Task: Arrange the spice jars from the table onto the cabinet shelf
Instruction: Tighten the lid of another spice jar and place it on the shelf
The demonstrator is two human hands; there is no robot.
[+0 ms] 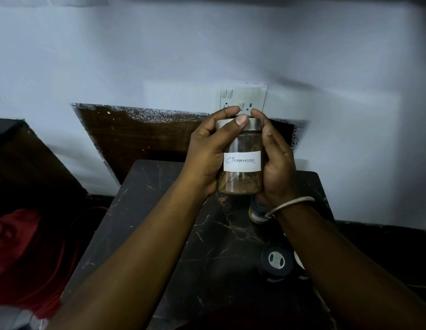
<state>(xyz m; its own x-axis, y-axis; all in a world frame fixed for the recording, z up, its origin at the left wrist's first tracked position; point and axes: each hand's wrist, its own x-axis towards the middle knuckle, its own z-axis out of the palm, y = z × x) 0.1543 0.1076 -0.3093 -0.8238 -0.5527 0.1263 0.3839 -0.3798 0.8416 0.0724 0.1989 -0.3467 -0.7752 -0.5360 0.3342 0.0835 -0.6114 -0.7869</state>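
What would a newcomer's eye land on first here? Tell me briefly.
First the clear cinnamon jar with its handwritten label, held up at centre between the left hand and right hand. Then the dark marble table below, with two dark-lidded jars near the right forearm.

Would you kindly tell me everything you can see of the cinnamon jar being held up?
The cinnamon jar is a clear, glass-looking cylinder with a brushed metal lid and a white paper label handwritten "Cinnamon". Brown contents fill it, looking denser toward the base. It is upright, lid on, lifted above the dark marble-patterned table in front of a white wall. The left hand wraps its side with the thumb across the lid; the right hand cups the other side, fingertips at the lid's edge.
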